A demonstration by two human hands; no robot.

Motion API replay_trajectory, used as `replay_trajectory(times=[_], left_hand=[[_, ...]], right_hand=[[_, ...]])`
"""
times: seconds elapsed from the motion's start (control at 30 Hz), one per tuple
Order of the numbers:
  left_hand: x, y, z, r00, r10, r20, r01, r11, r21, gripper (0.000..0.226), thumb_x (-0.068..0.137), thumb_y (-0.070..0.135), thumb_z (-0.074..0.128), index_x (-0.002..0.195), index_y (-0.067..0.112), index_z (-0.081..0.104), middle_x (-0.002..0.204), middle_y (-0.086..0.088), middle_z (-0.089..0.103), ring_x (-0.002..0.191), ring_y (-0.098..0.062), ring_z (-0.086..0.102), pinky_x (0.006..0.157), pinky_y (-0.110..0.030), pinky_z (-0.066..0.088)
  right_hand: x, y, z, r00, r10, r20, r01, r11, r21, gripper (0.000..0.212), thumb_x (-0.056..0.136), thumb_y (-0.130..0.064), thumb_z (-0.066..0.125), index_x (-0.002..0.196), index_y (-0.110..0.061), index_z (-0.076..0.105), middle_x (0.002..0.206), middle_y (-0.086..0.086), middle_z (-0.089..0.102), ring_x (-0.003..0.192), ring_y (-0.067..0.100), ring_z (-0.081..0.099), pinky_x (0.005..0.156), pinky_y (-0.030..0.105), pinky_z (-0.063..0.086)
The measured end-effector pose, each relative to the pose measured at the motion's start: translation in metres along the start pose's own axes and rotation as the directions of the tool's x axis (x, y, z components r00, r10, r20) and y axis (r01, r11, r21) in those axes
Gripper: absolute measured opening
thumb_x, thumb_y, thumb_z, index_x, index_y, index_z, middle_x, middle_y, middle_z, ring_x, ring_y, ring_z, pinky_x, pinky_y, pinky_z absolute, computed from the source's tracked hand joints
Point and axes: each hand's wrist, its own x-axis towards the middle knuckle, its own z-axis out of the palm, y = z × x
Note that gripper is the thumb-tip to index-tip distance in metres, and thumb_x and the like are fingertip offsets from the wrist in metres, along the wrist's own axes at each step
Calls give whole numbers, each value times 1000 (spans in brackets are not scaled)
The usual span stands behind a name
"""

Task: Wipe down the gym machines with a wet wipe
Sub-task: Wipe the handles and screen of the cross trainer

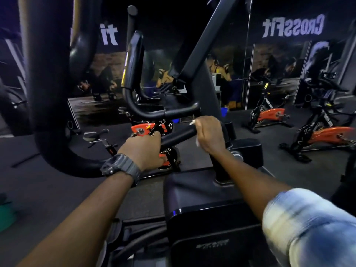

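Gripping a short black handlebar (178,134) of a dark exercise machine (210,199), both hands are seen from above in a dim gym. The bar's near end is clasped by the left hand (143,149), a grey wristwatch (120,167) worn on that wrist. The right hand (209,132) is curled round the bar's far part, with a white wet wipe (192,123) pinched between fingers and bar, its edges showing above and below the fist. Orange-and-black spin bikes (269,115) are parked on the floor beyond, before a mirrored wall (279,54).
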Motion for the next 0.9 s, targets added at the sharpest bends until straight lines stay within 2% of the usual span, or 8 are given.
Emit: replay_trajectory(times=[0.07,0.2,0.3,0.5,0.7,0.8,0.87,0.9], left_hand=[[9,1,-2,999,10,49,-9,999,-35,58,79,55,67,119,19,45,108,-6,66,89,-31,63,68,-36,43],[28,17,-2,996,44,71,-38,996,-78,53,79,46,70,116,15,49,118,-8,64,102,-33,65,77,-39,49],[39,26,1,996,70,51,-68,997,-48,55,77,46,72,115,15,48,119,-8,64,103,-34,65,73,-39,46],[56,38,7,997,77,3,-77,997,9,43,84,40,68,110,15,45,115,-9,63,101,-36,63,72,-40,45],[66,60,5,997,62,-40,-59,996,61,29,91,26,58,114,13,46,108,-7,63,91,-34,63,66,-38,39],[64,59,7,996,47,-75,-41,996,75,24,91,24,57,109,14,45,102,-6,63,78,-33,57,63,-37,39],[65,58,10,996,36,-83,-31,997,70,22,90,20,57,108,15,45,102,-7,64,85,-37,64,63,-37,40],[65,58,11,996,39,-83,-33,997,71,23,89,19,56,108,15,45,102,-7,64,89,-37,65,63,-38,40]], right_hand=[[6,-12,3,992,125,-34,-125,992,19,37,101,-30,31,70,-20,50,66,-3,50,66,20,49,81,48,47],[-18,-69,23,982,-190,-9,190,977,97,37,101,-27,32,90,-13,65,86,4,63,84,26,56,84,44,44],[-16,-35,20,960,-279,36,277,959,65,41,103,-34,30,105,-14,65,98,3,64,93,24,56,89,41,41],[17,18,13,969,240,-65,-236,970,60,45,99,-31,29,64,-14,52,60,2,55,62,23,51,71,47,45],[-7,17,26,977,-214,-22,215,970,115,40,102,-32,32,103,-15,68,99,2,67,94,23,58,91,40,40],[3,55,27,977,205,-62,-194,969,154,50,102,-39,27,91,-12,67,90,7,67,87,27,60,81,43,46],[7,66,29,791,611,-17,-581,761,289,48,104,-41,27,94,-11,64,97,8,68,94,28,62,83,43,47],[7,66,31,730,683,-10,-647,696,311,47,104,-40,27,96,-12,63,101,8,68,98,28,61,84,43,46]])
